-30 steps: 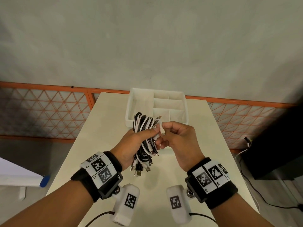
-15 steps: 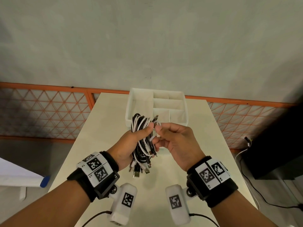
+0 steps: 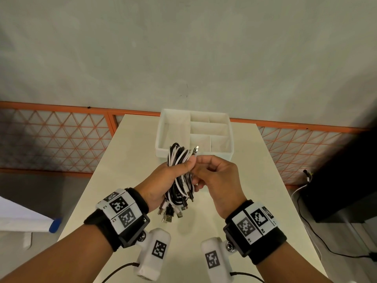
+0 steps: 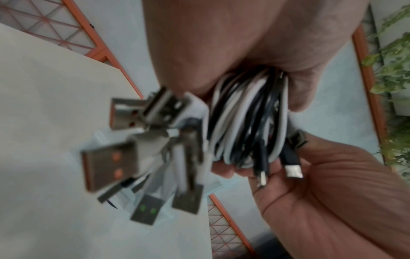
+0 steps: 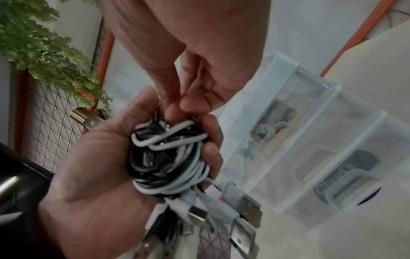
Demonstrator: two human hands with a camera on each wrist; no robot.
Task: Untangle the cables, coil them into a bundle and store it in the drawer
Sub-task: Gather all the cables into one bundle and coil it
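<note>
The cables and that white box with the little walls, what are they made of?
The cables in the left hand look rubbery plastic, black and white: they bend in smooth loops. Their plugs look like shiny grey metal. The box seems clear frosted plastic; things show dimly through its walls.

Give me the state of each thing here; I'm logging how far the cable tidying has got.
cable bundle: coiled, held above the table, not yet stored.
USB plugs: hanging loose below the bundle.
left hand: grips the bundle.
right hand: fingertips pinch at the bundle's upper part.
drawer organiser: open-topped, on the table, holds no cables.
</note>
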